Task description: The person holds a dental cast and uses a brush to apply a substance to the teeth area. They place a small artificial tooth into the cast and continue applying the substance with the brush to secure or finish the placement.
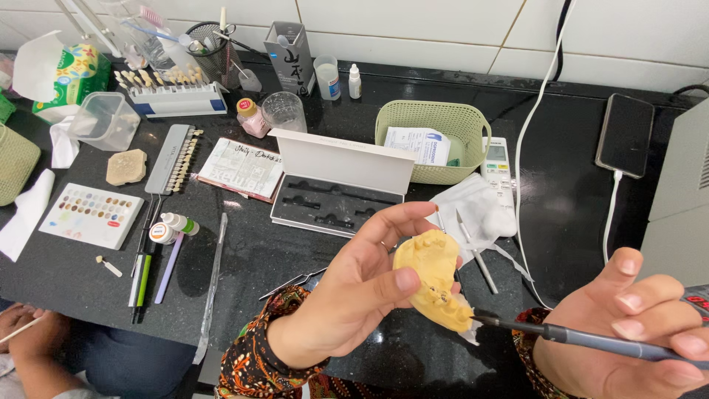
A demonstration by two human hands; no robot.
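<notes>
Hands of the person fill the near edge of the view. The left hand point(354, 295), at about 6 o'clock, has its fingers closed around a yellow dental cast point(432, 277), thumb on the front face and the other fingers behind it. The cast's long axis runs from 11 o'clock down to 5 o'clock, and its lower end with the small teeth points toward the right hand point(628, 336) at 4 o'clock. That hand pinches a thin grey brush point(591, 341) that lies almost level, and its dark tip touches the lower end of the cast, or is just beside it. Farther, at the centre of the black counter point(576, 185), an open white case point(336, 188) shows only vacant black slots. At 1 o'clock a pale green basket point(436, 122) holds a folded white paper packet. At 10 o'clock a clear plastic tub point(105, 120) seems to hold nothing, and a black mesh cup point(210, 52) at 11 o'clock holds tools.
</notes>
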